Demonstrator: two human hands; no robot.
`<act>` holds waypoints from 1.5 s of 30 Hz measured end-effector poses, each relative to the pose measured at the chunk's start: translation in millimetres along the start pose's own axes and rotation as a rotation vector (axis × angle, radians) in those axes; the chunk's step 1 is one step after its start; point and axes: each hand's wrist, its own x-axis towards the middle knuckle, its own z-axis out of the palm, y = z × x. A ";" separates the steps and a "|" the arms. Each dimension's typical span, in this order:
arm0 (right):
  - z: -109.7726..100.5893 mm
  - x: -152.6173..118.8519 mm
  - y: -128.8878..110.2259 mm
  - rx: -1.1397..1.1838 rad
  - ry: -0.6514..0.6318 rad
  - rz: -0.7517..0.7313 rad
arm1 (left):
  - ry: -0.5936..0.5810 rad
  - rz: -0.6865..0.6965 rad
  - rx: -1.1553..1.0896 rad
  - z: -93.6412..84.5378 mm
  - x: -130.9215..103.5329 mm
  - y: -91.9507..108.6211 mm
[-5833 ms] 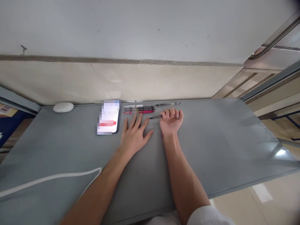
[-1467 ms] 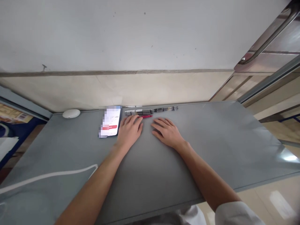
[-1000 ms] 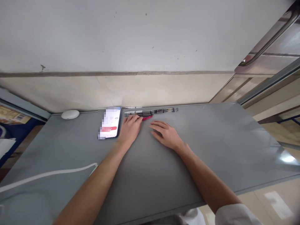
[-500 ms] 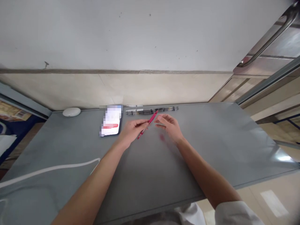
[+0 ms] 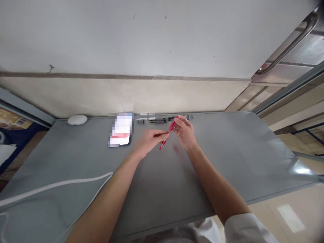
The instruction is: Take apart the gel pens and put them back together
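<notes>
A slim red pen [image 5: 172,126] is held slantwise above the grey tabletop, its upper end tilted away to the right. My left hand [image 5: 150,141] pinches the lower part between thumb and fingers, and a thin red tip pokes out below. At the upper end, the fingers of my right hand [image 5: 186,132] are closed on the pen's thicker pink part. Just behind both hands, several dark and clear pens [image 5: 152,120] lie along the back edge of the table.
Left of my left hand lies a phone [image 5: 121,130] with a lit, blurred screen. A white oval case [image 5: 77,119] sits at the back left. A white cable [image 5: 63,183] crosses the left side of the grey table [image 5: 240,152]. The wall [image 5: 162,96] rises directly behind.
My right hand has closed on the upper end of the red pen; before, it was beside it with fingers apart. My left hand and the pen have shifted slightly right.
</notes>
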 end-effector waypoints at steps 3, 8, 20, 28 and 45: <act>-0.3 4.5 5.4 -0.013 0.026 -0.019 | 0.010 0.031 0.052 0.8 4.9 -1.9; -7.0 8.0 15.1 0.018 0.001 -0.026 | -0.081 0.052 0.061 1.9 11.0 -6.8; -9.1 7.8 18.2 -0.008 -0.043 0.044 | -0.211 0.060 -0.008 -5.0 11.2 -24.5; -10.6 5.5 17.2 -0.022 -0.062 0.040 | -0.280 0.066 -0.033 -6.5 8.0 -18.9; -8.0 6.9 19.1 0.019 -0.007 -0.047 | -0.113 -0.027 -0.124 -3.3 9.3 -21.9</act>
